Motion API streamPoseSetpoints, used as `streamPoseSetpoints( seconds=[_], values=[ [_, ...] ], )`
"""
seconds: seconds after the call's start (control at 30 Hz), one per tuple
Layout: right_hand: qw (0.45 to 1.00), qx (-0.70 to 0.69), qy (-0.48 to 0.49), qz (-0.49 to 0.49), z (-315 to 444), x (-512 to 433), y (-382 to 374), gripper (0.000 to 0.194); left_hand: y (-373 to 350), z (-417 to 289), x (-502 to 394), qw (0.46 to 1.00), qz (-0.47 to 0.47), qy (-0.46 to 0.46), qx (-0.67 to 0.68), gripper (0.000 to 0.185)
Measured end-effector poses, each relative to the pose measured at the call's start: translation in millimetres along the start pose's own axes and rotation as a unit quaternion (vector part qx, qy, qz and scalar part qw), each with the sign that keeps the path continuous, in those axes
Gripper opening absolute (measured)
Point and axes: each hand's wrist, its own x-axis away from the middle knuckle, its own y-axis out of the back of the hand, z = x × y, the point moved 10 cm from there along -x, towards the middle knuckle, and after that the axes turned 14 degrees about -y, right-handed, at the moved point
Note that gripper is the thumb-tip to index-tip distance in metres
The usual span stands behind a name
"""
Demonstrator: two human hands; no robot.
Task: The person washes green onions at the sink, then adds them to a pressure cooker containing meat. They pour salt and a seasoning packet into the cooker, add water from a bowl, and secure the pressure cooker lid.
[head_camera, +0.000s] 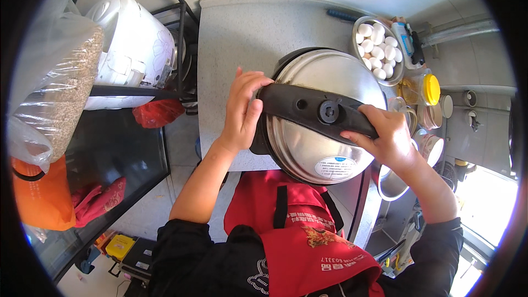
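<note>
A pressure cooker's steel lid [330, 66] with a long black handle and a round black valve lies before me at the front of the grey speckled countertop [239, 24]. It covers most of the pot beneath, whose black rim shows behind it. My right hand [385, 132] grips the handle's right end, thumb on the near side. At the other end, my left hand [245, 109] touches the handle's tip and the lid's edge with spread fingers. A label with writing is stuck on the lid near its front edge.
A steel bowl of white eggs [377, 51] stands at the back right, beside a yellow-lidded plastic jar [431, 90]. Further right are several bowls and containers. A white rice cooker [132, 45] sits on a black metal rack [181, 49] at left, near a bag of grain [74, 78].
</note>
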Motion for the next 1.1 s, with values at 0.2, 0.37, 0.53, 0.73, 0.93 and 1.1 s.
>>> streamPoseSetpoints(
  seconds=[0.2, 0.37, 0.53, 0.73, 0.93, 1.1],
  values=[
    [0.999, -0.029, -0.015, -0.007, -3, 3, 3, 0.042, 19, 2, 31, 0.97, -0.13, 0.193, -0.066, 0.034],
    [0.999, -0.04, -0.021, 0.013, -6, 6, 5, 0.045, 7, 8, 75, 0.933, -0.164, 0.321, 0.018, 0.027],
    [0.997, -0.035, -0.066, 0.032, -10, 10, 5, 0.045, 6, 0, 71, 0.926, -0.14, 0.351, 0.01, 0.021],
    [0.974, -0.144, -0.172, -0.03, -40, 22, 35, 0.05, 8, 3, 71, 0.924, -0.18, 0.336, 0.01, 0.024],
    [0.956, -0.121, -0.223, -0.149, -88, 57, 66, 0.075, 5, 3, 75, 0.908, -0.15, 0.391, 0.033, 0.032],
    [0.92, -0.212, -0.261, -0.204, -105, 86, 101, 0.074, 9, 4, 72, 0.923, -0.176, 0.341, 0.02, 0.026]
  ],
)
